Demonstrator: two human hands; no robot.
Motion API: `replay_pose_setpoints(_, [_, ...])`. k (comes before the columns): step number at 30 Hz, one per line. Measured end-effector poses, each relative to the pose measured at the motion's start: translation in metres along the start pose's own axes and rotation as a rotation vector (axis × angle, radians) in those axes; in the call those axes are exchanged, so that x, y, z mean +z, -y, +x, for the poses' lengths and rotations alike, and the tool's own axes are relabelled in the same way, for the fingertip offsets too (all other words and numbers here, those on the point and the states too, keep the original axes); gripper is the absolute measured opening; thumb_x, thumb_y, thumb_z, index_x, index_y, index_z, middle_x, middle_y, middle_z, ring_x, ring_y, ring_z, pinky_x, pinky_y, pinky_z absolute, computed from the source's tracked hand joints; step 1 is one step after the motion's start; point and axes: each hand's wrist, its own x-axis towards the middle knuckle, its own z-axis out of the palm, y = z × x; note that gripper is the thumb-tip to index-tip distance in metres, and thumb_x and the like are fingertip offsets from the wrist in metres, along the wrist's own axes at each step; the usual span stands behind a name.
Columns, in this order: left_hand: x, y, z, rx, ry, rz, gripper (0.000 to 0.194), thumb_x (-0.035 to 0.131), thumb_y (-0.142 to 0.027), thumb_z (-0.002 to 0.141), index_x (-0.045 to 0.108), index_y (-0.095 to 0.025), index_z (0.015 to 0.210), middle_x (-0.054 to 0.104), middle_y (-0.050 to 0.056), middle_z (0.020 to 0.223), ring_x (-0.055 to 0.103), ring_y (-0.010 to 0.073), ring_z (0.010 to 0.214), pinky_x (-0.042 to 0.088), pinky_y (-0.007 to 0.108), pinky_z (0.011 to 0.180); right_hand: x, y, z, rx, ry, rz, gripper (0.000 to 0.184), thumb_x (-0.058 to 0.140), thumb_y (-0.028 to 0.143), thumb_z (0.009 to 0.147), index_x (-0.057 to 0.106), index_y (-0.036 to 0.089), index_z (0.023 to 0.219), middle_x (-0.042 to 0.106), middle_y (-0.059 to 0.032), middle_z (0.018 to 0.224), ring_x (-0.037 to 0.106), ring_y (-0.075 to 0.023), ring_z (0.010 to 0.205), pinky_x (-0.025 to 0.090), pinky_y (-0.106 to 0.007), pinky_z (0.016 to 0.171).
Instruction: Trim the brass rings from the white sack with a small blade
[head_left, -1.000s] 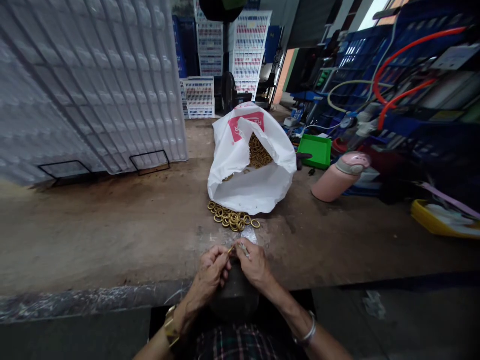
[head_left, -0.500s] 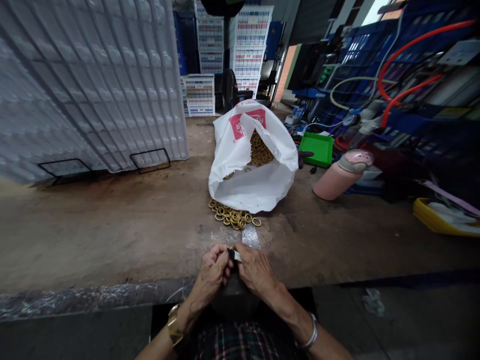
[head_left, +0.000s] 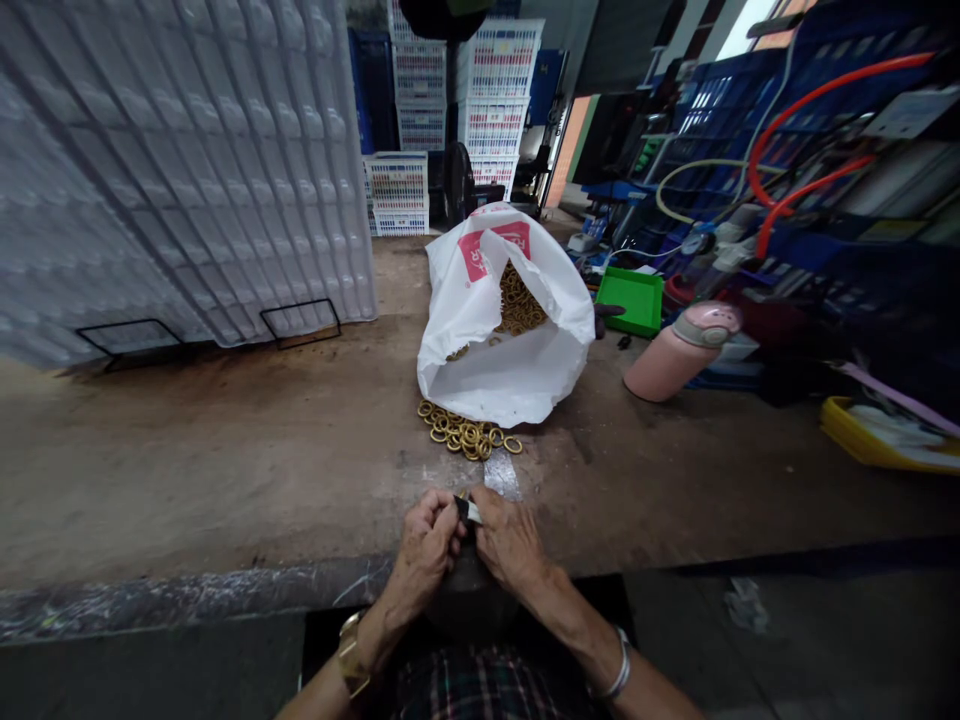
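Observation:
My left hand (head_left: 429, 540) and my right hand (head_left: 511, 542) meet at the table's near edge, fingers closed. Between the fingertips they pinch a small black-and-white piece (head_left: 472, 513), black toward the left and white toward the right. Its kind is too small to make out. A bit of a brass-coloured ring (head_left: 462, 496) shows just above it, partly hidden by the fingers. Beyond my hands lies a loose pile of brass-coloured rings (head_left: 469, 436). The pile sits at the mouth of a white plastic bag (head_left: 517, 375), which holds many more rings.
Stacked clear plastic trays (head_left: 187, 170) rise at the left, with black wire stands (head_left: 301, 325) at their foot. To the right are a pink bottle (head_left: 667, 358), a green tray (head_left: 636, 300) and a yellow tray (head_left: 862, 442). White crates (head_left: 495, 120) stand behind.
My hands keep almost the same pose on the small piece. The view has shifted very slightly; bag and loose rings lie as before.

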Motion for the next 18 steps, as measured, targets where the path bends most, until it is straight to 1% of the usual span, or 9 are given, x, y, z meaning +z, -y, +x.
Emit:
replay_pose_setpoints(3, [0.0008,0.0010,0.0008,-0.002,-0.020,0.004,0.042,0.051,-0.059,0.068,0.046,-0.017,0.074,0.047,-0.005,0.055,0.035,0.0045,0.039,0.025,0.016,0.035,-0.0008,0.0006,0.0010,0.012,-0.006,-0.010,0.032,0.039,0.004,0.075,0.058,0.018,0.097,0.067,-0.0065,0.092,0.061,-0.0179,0.077,0.030,-0.029,0.061])
replay_pose_setpoints(8, [0.0004,0.0029,0.0020,0.032,-0.017,0.020,0.041,0.050,-0.057,0.070,0.046,-0.017,0.074,0.048,-0.005,0.056,0.036,0.0046,0.041,0.026,0.016,0.037,-0.0030,0.0025,0.0021,0.016,0.007,-0.018,0.031,0.038,0.005,0.077,0.057,0.018,0.097,0.067,-0.0066,0.092,0.062,-0.0191,0.078,0.028,-0.030,0.060])
replay_pose_setpoints(13, [0.0031,-0.0007,0.0008,-0.013,-0.066,0.023,0.041,0.050,-0.059,0.067,0.046,-0.018,0.071,0.046,-0.005,0.052,0.034,0.0048,0.039,0.025,0.016,0.036,-0.0042,0.0038,0.0023,0.024,0.031,-0.031,0.029,0.039,0.005,0.077,0.056,0.017,0.098,0.067,-0.0073,0.092,0.062,-0.0188,0.079,0.028,-0.029,0.060])
replay_pose_setpoints(16, [0.0049,-0.0024,-0.0001,-0.017,-0.100,0.021,0.042,0.051,-0.059,0.064,0.044,-0.018,0.068,0.045,-0.006,0.051,0.034,0.0046,0.039,0.025,0.016,0.036,-0.0028,0.0023,0.0036,0.026,0.032,-0.031,0.032,0.040,0.005,0.076,0.055,0.016,0.102,0.067,-0.0082,0.095,0.062,-0.0190,0.081,0.028,-0.029,0.061])
replay_pose_setpoints(18, [0.0052,-0.0025,-0.0006,-0.014,-0.099,0.018,0.042,0.052,-0.060,0.063,0.044,-0.018,0.067,0.044,-0.006,0.049,0.033,0.0044,0.038,0.024,0.016,0.036,-0.0014,0.0007,0.0043,0.020,0.027,-0.021,0.032,0.040,0.006,0.076,0.055,0.015,0.103,0.067,-0.0083,0.095,0.062,-0.0195,0.081,0.028,-0.029,0.061])
